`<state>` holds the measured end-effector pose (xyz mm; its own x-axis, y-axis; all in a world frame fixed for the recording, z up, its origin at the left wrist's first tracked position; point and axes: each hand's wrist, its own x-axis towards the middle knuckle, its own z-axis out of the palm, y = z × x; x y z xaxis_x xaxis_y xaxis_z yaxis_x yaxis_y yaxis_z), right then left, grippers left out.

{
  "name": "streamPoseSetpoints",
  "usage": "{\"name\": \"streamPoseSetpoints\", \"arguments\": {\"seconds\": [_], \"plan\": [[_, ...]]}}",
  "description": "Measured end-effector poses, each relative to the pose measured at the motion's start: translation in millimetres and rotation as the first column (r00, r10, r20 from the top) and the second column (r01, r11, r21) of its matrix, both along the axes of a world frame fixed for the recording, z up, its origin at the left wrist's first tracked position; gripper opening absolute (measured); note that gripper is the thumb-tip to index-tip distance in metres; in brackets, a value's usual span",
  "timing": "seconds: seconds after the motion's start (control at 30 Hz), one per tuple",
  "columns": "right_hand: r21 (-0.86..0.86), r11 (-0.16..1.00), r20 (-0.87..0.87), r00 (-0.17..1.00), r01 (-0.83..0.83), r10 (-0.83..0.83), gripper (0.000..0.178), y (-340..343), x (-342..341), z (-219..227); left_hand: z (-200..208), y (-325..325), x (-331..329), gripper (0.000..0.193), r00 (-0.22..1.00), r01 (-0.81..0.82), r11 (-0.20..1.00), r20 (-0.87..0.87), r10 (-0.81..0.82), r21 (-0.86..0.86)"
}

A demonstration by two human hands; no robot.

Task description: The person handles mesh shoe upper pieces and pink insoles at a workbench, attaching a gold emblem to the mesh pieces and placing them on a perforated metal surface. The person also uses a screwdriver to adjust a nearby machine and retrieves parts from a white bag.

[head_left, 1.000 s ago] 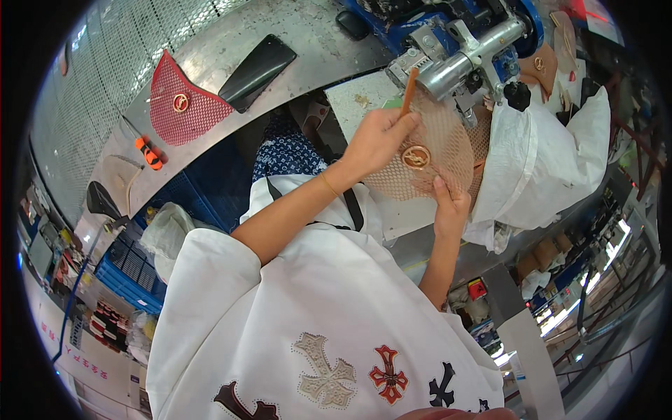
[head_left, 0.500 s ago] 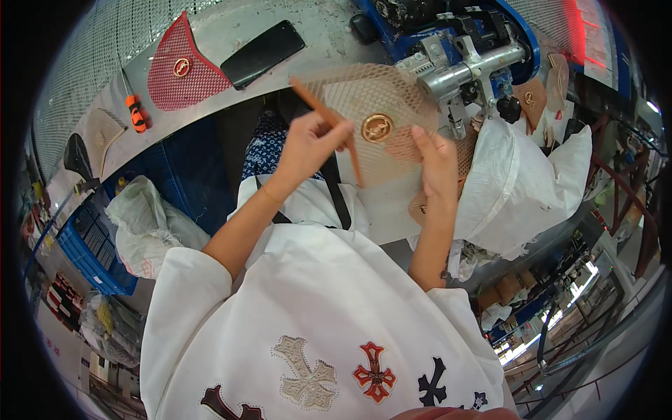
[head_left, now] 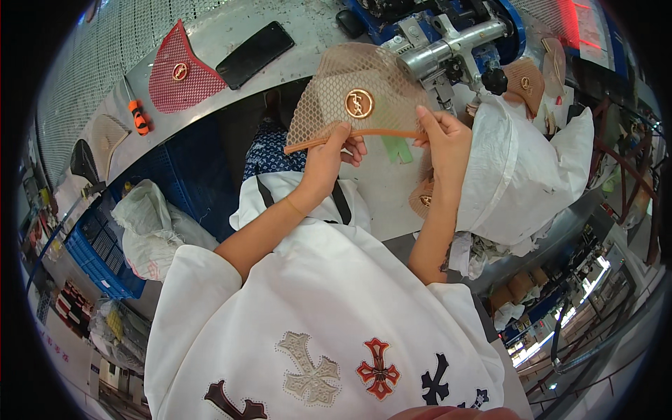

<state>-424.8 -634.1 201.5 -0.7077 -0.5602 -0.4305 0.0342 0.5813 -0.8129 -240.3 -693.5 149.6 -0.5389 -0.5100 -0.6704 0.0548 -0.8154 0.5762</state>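
Note:
A beige mesh piece [head_left: 325, 80] is spread between my hands above the metal table. It bears a round gold emblem [head_left: 360, 103], and an orange-brown edge strip [head_left: 378, 131] runs along its lower side. My left hand [head_left: 326, 162] pinches that edge left of centre, thumb on top and fingers curled under. At the right end of the same edge, my right hand [head_left: 448, 143] grips the mesh piece between thumb and fingers. A light green strip [head_left: 397, 148] shows beneath the edge, between the hands; what it is attached to is hidden.
A metal-armed machine [head_left: 448, 56] stands close beyond the mesh piece. On the table lie a black phone-like slab [head_left: 255, 54], a red mesh piece [head_left: 175, 87] and an orange-handled screwdriver [head_left: 138, 117]. A bulging white sack [head_left: 518, 178] is at my right; a blue crate [head_left: 105, 245] sits left.
The mesh piece has moved up and left and turned, its emblem now upright. The edge strip has swung from steeply slanted to nearly level. The green strip has come into view.

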Motion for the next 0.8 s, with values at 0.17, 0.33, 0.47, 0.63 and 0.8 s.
{"name": "streamPoseSetpoints", "arguments": {"seconds": [0.17,0.33,0.47,0.63,0.8], "plan": [[-0.044,0.993,-0.066,0.991,0.112,-0.115,0.031,-19.9,12.0,13.2,3.3,-4.2,-6.1,0.035,0.996,-0.084,0.989,-0.008,0.085,0.121],[-0.085,0.996,-0.063,0.997,0.029,-0.034,0.037,-23.5,28.7,19.2,12.6,-21.2,-5.3,0.035,0.984,-0.150,0.958,-0.055,0.168,0.243],[-0.312,0.949,0.129,0.987,-0.051,0.096,0.057,-20.4,54.8,34.2,32.1,-42.3,15.9,0.044,0.970,-0.165,0.966,-0.207,0.124,-0.196],[-0.617,0.738,0.441,0.897,0.274,0.036,0.087,-14.7,94.6,74.4,85.8,-62.0,46.1,0.043,0.970,0.048,0.367,-0.044,-0.239,-0.929],[-0.753,0.604,0.421,0.896,0.259,0.141,0.099,5.0,94.6,97.2,109.4,-78.6,58.6,0.040,0.958,0.048,0.057,0.030,-0.286,-0.997]]}}
